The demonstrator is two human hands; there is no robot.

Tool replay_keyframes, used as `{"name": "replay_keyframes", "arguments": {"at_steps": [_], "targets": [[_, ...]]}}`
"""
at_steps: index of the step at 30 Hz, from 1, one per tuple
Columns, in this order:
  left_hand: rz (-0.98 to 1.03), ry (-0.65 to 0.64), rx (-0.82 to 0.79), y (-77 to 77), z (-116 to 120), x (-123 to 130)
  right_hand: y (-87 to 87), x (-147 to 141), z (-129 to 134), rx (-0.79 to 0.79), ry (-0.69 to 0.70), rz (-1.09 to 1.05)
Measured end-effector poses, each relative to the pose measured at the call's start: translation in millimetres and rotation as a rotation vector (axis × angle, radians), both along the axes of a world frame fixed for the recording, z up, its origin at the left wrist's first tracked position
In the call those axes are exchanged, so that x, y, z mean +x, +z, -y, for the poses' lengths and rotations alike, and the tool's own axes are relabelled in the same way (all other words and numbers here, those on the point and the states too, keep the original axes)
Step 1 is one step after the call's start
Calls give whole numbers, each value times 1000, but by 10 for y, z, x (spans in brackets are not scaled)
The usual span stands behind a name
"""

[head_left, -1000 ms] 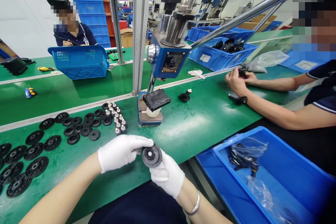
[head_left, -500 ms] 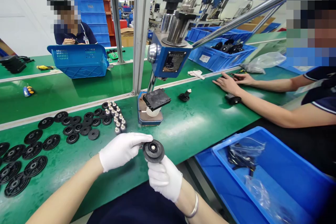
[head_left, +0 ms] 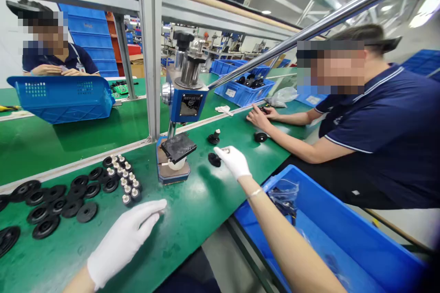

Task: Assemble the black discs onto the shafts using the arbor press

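Observation:
My left hand [head_left: 127, 240], in a white glove, hovers over the green bench with its fingers stretched out and nothing in it. Farther right, my gloved right hand [head_left: 233, 161] is closed at a black wheel [head_left: 214, 160], which is tipped on its side just off the fingertips. Whether the wheel touches the bench I cannot tell. Just beyond it stands another black wheel with a white-tipped shaft [head_left: 213, 136]. Several white-tipped black parts [head_left: 126, 189] stand in rows beyond my left hand, with flat black discs [head_left: 87, 212] lying to their left.
A blue hand press [head_left: 188, 100] with a black block [head_left: 178, 147] on its base stands mid-bench; its long lever [head_left: 309, 32] slants up right. A co-worker [head_left: 381, 114] works at the right, another person sits across. A blue bin [head_left: 343, 210] is below the bench edge.
My right hand has carried the black wheel away from my left hand, forward and right towards the other wheel. My left hand has let go of it. The view has swung right.

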State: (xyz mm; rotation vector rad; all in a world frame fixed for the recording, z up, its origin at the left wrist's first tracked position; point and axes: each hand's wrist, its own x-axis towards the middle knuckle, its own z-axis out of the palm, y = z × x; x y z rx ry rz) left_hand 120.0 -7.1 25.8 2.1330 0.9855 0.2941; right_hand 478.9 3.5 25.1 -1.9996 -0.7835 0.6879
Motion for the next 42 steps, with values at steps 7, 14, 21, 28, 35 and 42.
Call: {"name": "replay_keyframes", "arguments": {"at_steps": [7,14,21,28,35,42], "targets": [[-74,-75,-38,-181,88,83,73,754,-734,-269,21,460],[-63,-76,-79,-219,117,97,-150,772,-1034,-292,93,585],[78,-65,-125,-109,183,7,-222,710,-926,-265,115,557],[163,350,103,86,95,-408,-11,188,-160,-344,222,549],[117,287,539,99,-731,-398,-206,-1781,225,53,937,278],[-104,26,578,-100,-1112,-195,-441,-2680,-157,218,807,627]]}}
